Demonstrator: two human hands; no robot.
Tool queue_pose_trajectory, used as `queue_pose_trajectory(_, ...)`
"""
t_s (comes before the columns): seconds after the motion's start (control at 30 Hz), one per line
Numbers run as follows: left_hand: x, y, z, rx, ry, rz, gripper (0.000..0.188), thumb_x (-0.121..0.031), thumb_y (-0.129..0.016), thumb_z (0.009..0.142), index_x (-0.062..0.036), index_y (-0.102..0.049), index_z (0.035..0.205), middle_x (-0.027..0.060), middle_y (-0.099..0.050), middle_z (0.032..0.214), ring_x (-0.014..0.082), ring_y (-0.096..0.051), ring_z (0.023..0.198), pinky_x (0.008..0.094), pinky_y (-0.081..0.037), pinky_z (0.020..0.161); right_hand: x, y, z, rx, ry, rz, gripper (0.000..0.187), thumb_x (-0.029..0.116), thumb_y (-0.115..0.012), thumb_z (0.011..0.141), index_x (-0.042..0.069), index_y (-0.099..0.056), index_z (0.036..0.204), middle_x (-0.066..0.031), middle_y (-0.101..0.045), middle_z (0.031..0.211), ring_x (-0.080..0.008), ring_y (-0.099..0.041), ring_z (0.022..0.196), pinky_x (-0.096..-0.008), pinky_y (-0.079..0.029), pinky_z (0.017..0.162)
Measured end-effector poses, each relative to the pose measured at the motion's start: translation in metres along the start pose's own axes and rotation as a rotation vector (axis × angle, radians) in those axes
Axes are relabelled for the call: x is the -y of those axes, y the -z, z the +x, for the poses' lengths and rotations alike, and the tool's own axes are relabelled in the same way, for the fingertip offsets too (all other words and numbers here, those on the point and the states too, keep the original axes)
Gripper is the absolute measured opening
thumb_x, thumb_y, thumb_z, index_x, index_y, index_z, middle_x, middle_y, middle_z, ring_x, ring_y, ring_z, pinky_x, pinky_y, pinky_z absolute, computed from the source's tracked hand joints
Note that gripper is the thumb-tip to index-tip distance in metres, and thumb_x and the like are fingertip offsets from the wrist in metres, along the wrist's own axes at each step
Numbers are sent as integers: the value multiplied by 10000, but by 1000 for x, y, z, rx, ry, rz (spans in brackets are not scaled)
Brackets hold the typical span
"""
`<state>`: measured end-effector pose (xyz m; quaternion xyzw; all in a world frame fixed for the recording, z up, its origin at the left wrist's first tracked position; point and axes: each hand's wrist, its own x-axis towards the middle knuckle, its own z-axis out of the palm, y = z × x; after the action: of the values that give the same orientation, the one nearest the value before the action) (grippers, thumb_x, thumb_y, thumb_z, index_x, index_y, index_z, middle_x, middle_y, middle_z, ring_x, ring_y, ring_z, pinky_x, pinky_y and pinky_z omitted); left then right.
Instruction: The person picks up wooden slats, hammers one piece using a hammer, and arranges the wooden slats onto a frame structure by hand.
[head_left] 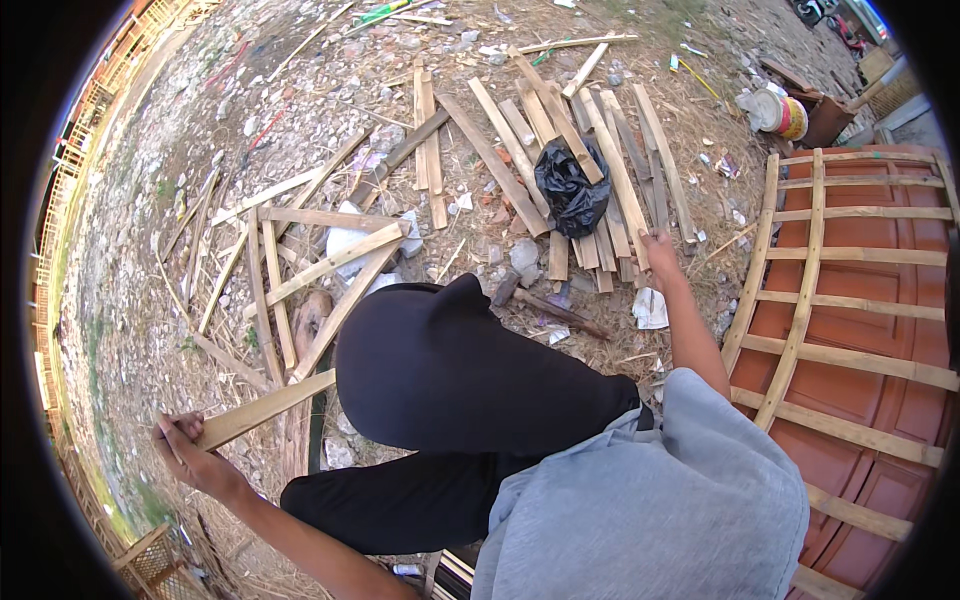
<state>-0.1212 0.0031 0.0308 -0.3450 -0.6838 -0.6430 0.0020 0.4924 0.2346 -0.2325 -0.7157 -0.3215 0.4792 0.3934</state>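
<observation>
Bare wood is in both our hands: the left hand (185, 445) is closed around one end of a strip (265, 408) beside our dark-clad knee (410, 370), and the right hand (660, 258) seems to pinch the lower end of a long slat (626, 185) on the loose pile (493, 163), next to a black bag (570, 200). At our right, a crossed lattice (850, 255) lies over red-brown panels (850, 335); we judge it well along, though we cannot tell whether its crossings are fastened. The pile remains unassembled, with a hammer (562, 314) untouched nearby.
</observation>
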Motion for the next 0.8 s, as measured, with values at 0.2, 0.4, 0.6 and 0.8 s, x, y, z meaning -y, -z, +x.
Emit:
queue_pose_trajectory(0.2, -1, -2, -2, 36, 0, -25, 222, -214, -450, 1025, -65, -494, 866, 7, -428, 739, 99, -371, 697, 265, -377, 701, 9, 19, -7, 49, 57, 26, 172, 189, -529, 969, 46, -446, 1019, -133, -676, 905, -171, -628, 677, -293, -501, 530)
queue_pose_trajectory(0.4, -1, -4, -5, 54, 0, -15, 214, -218, -456, 1025, -60, -505, 889, 2, -425, 751, 99, -372, 700, 266, -379, 704, 9, 21, -17, 63, 107, 47, 141, 186, -538, 968, 82, -444, 982, -97, -669, 854, -132, -568, 586, -286, -468, 504)
queue_pose_trajectory(0.6, -3, -5, -5, 55, -3, -5, 205, -205, -457, 1023, -52, -510, 899, 4, -424, 754, 101, -377, 703, 267, -383, 703, -8, 23, -25, -118, 337, -262, 192, 169, -577, 926, 49, -452, 1008, -137, -639, 909, -225, -599, 733, -352, -495, 668)
queue_pose_trajectory(0.8, -2, -4, -6, 75, 0, 14, 197, -194, -449, 1024, -49, -508, 904, 6, -421, 753, 103, -381, 703, 271, -396, 717, -19, 10, -40, -343, 538, -817, 404, 116, -652, 794, 15, -472, 1141, -228, -588, 1043, -410, -573, 988, -471, -455, 868)
